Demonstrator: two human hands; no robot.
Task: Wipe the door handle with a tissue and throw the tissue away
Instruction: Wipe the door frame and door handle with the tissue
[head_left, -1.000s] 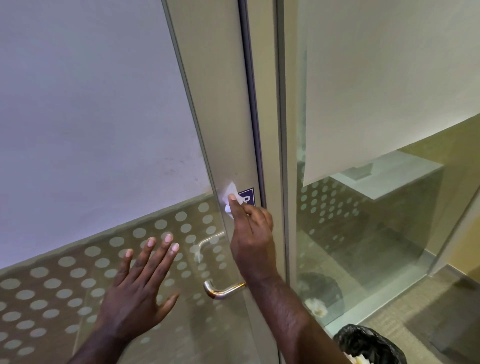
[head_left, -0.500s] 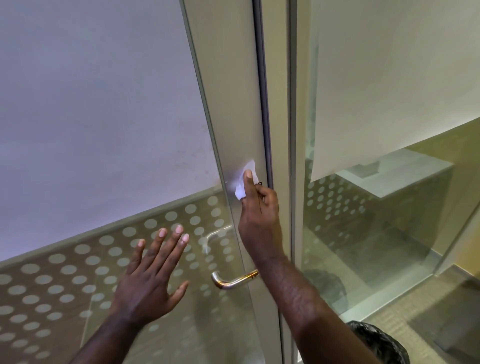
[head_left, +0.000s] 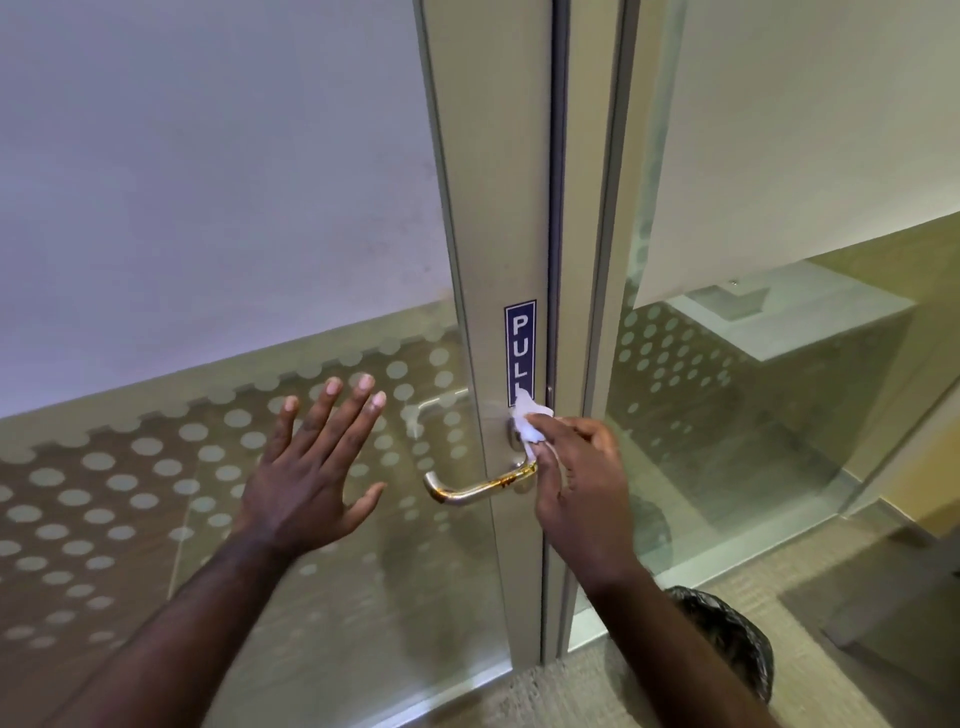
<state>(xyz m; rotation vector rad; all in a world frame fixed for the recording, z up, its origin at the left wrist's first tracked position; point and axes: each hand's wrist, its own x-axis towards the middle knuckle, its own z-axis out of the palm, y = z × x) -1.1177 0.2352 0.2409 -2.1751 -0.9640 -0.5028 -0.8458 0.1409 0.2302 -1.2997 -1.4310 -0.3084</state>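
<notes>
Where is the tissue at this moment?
In the head view, the tissue is pinched in the right hand, just above the door handle and below the PULL sign.

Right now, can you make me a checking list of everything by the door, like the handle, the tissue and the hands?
Surface: glass door with frosted top and dot pattern, metal frame, shut.
Job's things: door handle, brass-coloured lever with worn, rusty-looking patches; white tissue pressed on the frame just above the handle's base; bin with black liner on the floor, lower right.
Clutter: nothing seen.
Hands: left hand open, fingers spread, at the glass; right hand pinching the tissue.
Cables: nothing seen.
Surroundings: blue PULL sign above the tissue; fixed glass panel right; carpet floor.
</notes>
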